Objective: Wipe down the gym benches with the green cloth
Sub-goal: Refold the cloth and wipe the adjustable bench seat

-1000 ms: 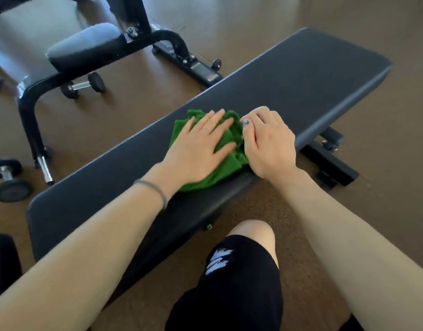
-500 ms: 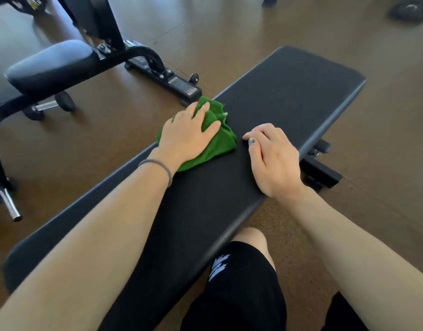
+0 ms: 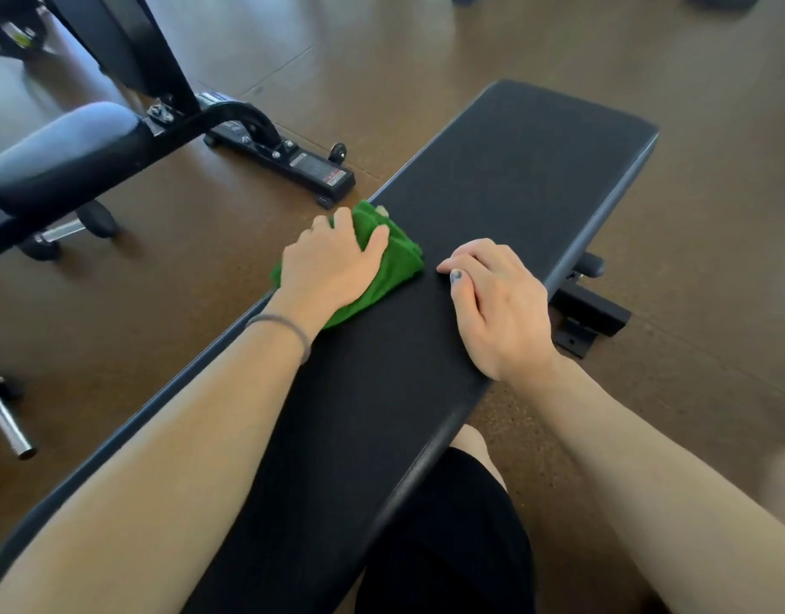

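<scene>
The green cloth (image 3: 393, 263) lies under the left hand (image 3: 333, 263), at the far side edge of the black table (image 3: 515, 179). The left hand lies flat on the cloth and presses it down. Its fingers bend a little over the far edge of the table, and the thumb lies on top of the cloth. Part of the cloth sticks out past the fingers and past the thumb side. A grey band (image 3: 289, 330) goes round the left wrist.

The right hand (image 3: 499, 303) rests on the bare table, just beside the cloth but not touching it. Its fingers are curled loosely and hold nothing. The thumb nail has dark paint on it.

The cloth is bright green, soft and bunched up in folds. A small pale bit shows at its far tip.

The table top is long, dark and flat. A lot of bare table lies beyond both hands, and more lies under the two arms. The near edge runs right by the right wrist. The far edge runs under the left fingers.

Past the left hand, on the brown floor (image 3: 648, 59), stands another gym machine (image 3: 169, 126) with a dark pad (image 3: 58, 161). A dumbbell (image 3: 67, 232) lies under it. Below the arms is a knee in black shorts (image 3: 448, 547).
</scene>
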Motion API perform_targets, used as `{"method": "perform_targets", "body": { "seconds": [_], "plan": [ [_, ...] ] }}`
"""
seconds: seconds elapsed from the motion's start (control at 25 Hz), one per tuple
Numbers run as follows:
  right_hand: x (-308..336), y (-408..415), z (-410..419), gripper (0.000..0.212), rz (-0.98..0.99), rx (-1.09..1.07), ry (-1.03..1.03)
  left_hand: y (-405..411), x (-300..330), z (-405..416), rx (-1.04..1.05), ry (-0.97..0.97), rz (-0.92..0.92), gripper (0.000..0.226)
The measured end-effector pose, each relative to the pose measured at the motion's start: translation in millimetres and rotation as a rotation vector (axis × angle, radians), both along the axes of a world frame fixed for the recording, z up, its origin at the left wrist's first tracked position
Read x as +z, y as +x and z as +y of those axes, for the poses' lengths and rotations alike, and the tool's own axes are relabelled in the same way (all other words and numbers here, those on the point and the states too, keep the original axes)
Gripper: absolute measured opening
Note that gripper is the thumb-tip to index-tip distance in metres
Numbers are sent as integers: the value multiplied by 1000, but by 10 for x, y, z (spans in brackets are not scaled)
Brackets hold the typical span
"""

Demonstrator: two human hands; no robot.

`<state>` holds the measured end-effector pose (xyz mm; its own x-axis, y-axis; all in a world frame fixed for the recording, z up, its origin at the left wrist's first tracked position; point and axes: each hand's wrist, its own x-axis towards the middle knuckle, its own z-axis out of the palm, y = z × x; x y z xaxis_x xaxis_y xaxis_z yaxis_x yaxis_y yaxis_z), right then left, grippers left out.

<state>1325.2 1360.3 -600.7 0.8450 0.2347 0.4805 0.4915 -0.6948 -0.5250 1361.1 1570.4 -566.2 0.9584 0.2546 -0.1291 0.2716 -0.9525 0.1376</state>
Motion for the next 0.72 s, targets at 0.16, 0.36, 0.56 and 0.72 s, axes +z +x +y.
{"method": "perform_targets", "body": {
  "seconds": [0.16, 0.36, 0.56, 0.72],
  "plan": [
    [-9, 26, -25, 37, -38, 21, 57, 348, -58, -290, 25, 5, 7, 76],
    [1, 118, -110, 35, -82, 163, 36, -899, -35, -359, -318, 84, -52, 83],
    [-25, 839, -526, 31, -16, -143, 80, -857, -40, -504, -354, 134, 11, 84],
    [-115, 912, -558, 34, -41, -131, 89, -261, -57, -984, -290, 156, -4, 93]
  ]
}}
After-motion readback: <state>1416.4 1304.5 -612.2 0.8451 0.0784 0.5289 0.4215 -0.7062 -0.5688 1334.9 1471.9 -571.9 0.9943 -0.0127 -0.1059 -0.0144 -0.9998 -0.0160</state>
